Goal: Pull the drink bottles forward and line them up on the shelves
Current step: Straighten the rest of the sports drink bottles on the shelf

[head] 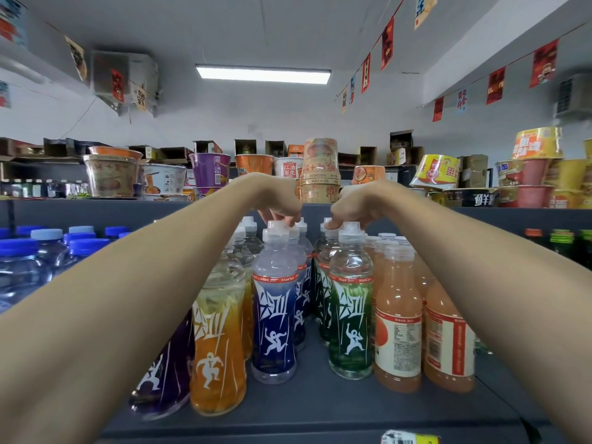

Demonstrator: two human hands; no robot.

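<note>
Mid-shelf [320,405], a little back from the front edge: two rows of drink bottles run front to back, blue-label bottles [274,318] beside green-label bottles [350,318], with a gap between the rows. Left hand [278,200] over the blue row, fingers [282,216] curled down, pinching a cap just behind the front bottle. Right hand [352,203] over the green row, fingers [333,223] curled onto a cap behind its front bottle. Orange-label bottle [217,363] and purple-label bottle [163,379] stand nearer the front edge. Peach juice bottles [397,331] touch the green row. Blue-capped water bottles [19,267] at the left end. Instant noodle cups [320,168] crowd the ledge behind.
</note>
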